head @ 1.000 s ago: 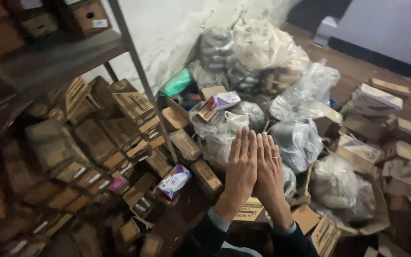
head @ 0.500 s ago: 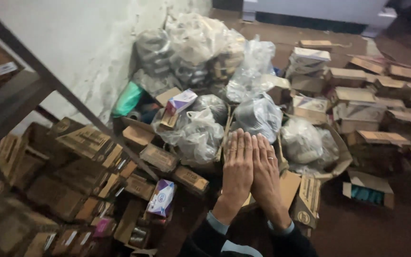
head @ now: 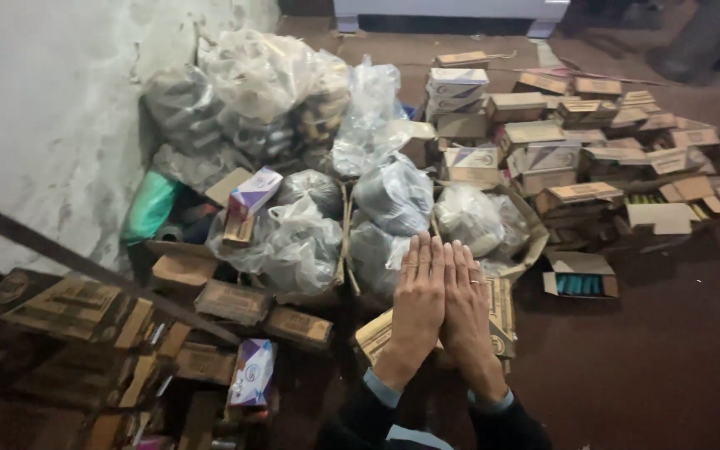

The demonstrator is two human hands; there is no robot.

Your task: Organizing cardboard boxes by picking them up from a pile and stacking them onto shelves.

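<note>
Head view: brown cartons [head: 543, 150], clear bags [head: 293, 242].

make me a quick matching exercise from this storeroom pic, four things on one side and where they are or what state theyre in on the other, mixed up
Things
1. hands
2. green bag
3. open brown box
4. white and purple box

Places or states
A. by the white wall, at the left edge of the pile
B. pressed flat together, palms touching, holding nothing
C. on the dark floor right of the hands, teal items showing inside
D. tilted on top of the cartons, left of the clear plastic bags

Pairs: 1-B, 2-A, 3-C, 4-D
</note>
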